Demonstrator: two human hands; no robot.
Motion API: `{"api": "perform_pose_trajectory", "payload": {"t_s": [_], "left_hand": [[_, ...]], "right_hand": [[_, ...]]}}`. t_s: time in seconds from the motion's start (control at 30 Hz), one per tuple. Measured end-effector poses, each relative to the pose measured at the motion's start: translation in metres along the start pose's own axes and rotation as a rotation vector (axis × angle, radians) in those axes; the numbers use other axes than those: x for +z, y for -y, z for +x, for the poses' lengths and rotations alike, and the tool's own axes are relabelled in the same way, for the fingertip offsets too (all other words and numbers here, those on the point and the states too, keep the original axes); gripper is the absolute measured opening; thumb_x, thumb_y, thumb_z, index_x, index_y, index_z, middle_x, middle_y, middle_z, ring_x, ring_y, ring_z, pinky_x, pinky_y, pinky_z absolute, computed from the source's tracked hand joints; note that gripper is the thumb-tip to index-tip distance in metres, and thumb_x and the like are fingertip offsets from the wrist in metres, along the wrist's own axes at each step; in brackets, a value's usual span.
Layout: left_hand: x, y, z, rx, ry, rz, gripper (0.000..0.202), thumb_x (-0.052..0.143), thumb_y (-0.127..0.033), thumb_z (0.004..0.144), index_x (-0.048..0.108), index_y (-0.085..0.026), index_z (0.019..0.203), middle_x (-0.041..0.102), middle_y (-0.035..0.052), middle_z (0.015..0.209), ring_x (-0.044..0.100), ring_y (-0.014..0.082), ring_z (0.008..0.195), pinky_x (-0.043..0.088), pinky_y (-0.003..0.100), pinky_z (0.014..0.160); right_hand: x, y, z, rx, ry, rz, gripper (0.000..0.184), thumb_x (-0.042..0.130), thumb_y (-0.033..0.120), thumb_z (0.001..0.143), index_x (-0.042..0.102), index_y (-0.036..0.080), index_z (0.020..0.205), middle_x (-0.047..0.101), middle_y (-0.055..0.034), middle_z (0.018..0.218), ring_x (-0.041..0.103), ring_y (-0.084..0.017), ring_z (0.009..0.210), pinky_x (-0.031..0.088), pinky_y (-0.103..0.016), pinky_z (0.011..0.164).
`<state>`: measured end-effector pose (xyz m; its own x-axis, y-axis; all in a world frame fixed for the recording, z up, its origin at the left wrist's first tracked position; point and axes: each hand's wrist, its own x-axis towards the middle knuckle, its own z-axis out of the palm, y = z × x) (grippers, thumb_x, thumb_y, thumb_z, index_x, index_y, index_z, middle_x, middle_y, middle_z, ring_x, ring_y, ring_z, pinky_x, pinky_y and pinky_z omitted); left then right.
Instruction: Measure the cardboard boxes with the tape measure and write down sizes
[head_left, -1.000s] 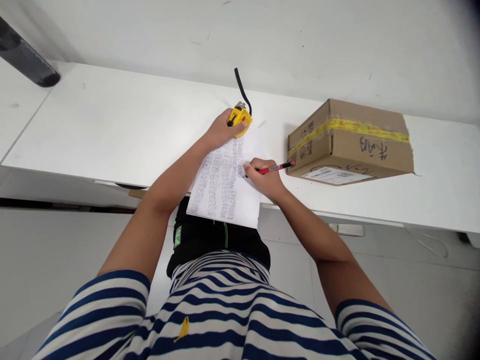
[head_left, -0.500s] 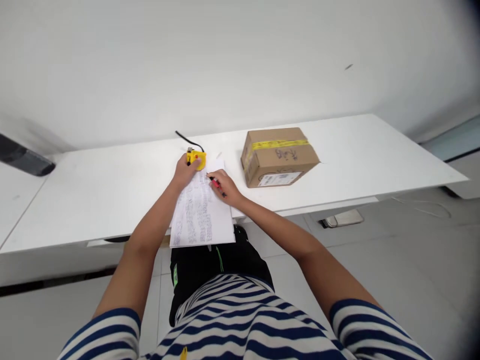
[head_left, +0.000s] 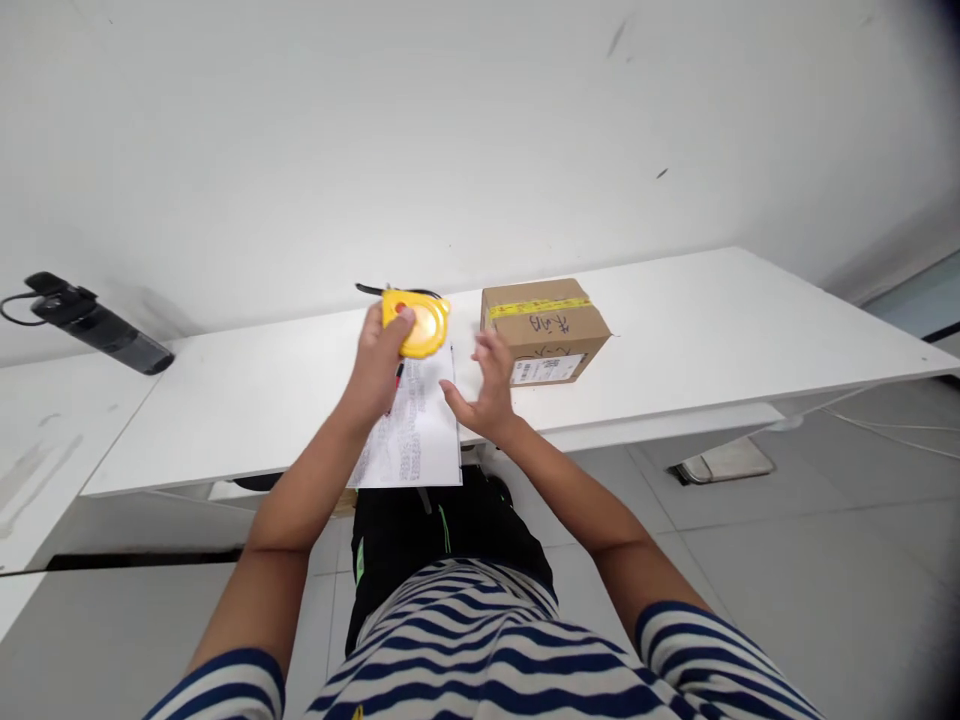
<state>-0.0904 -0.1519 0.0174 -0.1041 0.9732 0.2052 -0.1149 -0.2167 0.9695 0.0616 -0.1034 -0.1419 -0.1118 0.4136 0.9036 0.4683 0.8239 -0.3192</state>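
My left hand (head_left: 377, 362) is closed around a yellow tape measure (head_left: 417, 321), lifted above the white table (head_left: 675, 320). A black strap trails from the tape measure to the left. My right hand (head_left: 487, 385) is open with fingers spread, holding nothing, just left of a cardboard box (head_left: 547, 328). Under my hands lies a sheet of paper (head_left: 417, 435) covered in handwriting, overhanging the table's front edge. A red pen (head_left: 395, 384) lies on the paper, mostly hidden by my left hand.
The cardboard box has yellow tape and a white label on its front. A black device (head_left: 97, 322) with a cable lies at the far left on a neighbouring table. A white wall stands behind the table. Grey floor and a cable (head_left: 885, 425) lie to the right.
My left hand has lifted the tape measure off the table. My right hand has let go of the red pen and opened. My view has pulled back and upward.
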Motion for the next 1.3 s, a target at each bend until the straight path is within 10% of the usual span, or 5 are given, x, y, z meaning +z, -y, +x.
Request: {"api": "perform_pose_trajectory", "payload": {"t_s": [0.2, 0.43, 0.73, 1.13, 1.3], "left_hand": [[0.032, 0.025, -0.039, -0.323, 0.304, -0.029, 0.068, 0.074, -0.068, 0.092, 0.056, -0.023, 0.140, 0.074, 0.0099, 0.123, 0.074, 0.0264, 0.115, 0.059, 0.039, 0.096], [0.048, 0.029, -0.036, -0.301, 0.706, 0.197, 0.076, 0.037, -0.082, 0.102, 0.071, -0.020, 0.129, 0.080, 0.0122, 0.109, 0.074, 0.0257, 0.107, 0.055, 0.040, 0.095], [0.084, 0.057, 0.042, 0.408, 0.521, 1.271, 0.094, 0.081, -0.056, 0.088, 0.045, -0.020, 0.167, 0.036, 0.0195, 0.180, 0.026, 0.0456, 0.168, 0.033, 0.062, 0.132], [0.051, 0.054, 0.004, 0.449, 0.684, 1.475, 0.085, 0.075, -0.058, 0.094, 0.046, -0.026, 0.168, 0.040, 0.0158, 0.179, 0.035, 0.0456, 0.165, 0.049, 0.059, 0.121], [0.039, 0.043, -0.037, 0.667, 0.414, 1.155, 0.059, 0.062, -0.064, 0.101, 0.070, -0.018, 0.137, 0.068, 0.0202, 0.153, 0.057, 0.0394, 0.147, 0.045, 0.058, 0.120]], "right_hand": [[-0.076, 0.002, 0.019, -0.364, -0.033, -0.128, 0.090, 0.080, 0.045, 0.095, 0.029, 0.039, 0.169, 0.058, -0.0158, 0.161, 0.064, -0.033, 0.144, 0.064, -0.054, 0.107], [-0.138, 0.004, -0.008, -0.212, -0.051, -0.157, 0.069, 0.086, 0.049, 0.089, 0.056, 0.038, 0.151, 0.076, -0.0129, 0.137, 0.079, -0.030, 0.117, 0.069, -0.045, 0.085], [-0.185, 0.018, -0.003, 0.821, -0.755, 0.826, 0.061, 0.070, 0.089, 0.081, 0.077, 0.034, 0.105, 0.077, 0.0019, 0.094, 0.064, -0.009, 0.059, 0.054, -0.021, 0.051], [-0.190, 0.023, 0.011, 0.978, -0.538, 1.024, 0.056, 0.103, 0.063, 0.056, 0.074, 0.028, 0.089, 0.072, 0.0077, 0.077, 0.043, -0.003, 0.046, 0.045, -0.021, 0.047], [-0.177, 0.041, 0.024, 0.927, -0.447, 0.976, 0.054, 0.107, 0.048, 0.055, 0.073, 0.030, 0.093, 0.072, 0.0074, 0.081, 0.041, -0.002, 0.048, 0.041, -0.019, 0.045]]}}
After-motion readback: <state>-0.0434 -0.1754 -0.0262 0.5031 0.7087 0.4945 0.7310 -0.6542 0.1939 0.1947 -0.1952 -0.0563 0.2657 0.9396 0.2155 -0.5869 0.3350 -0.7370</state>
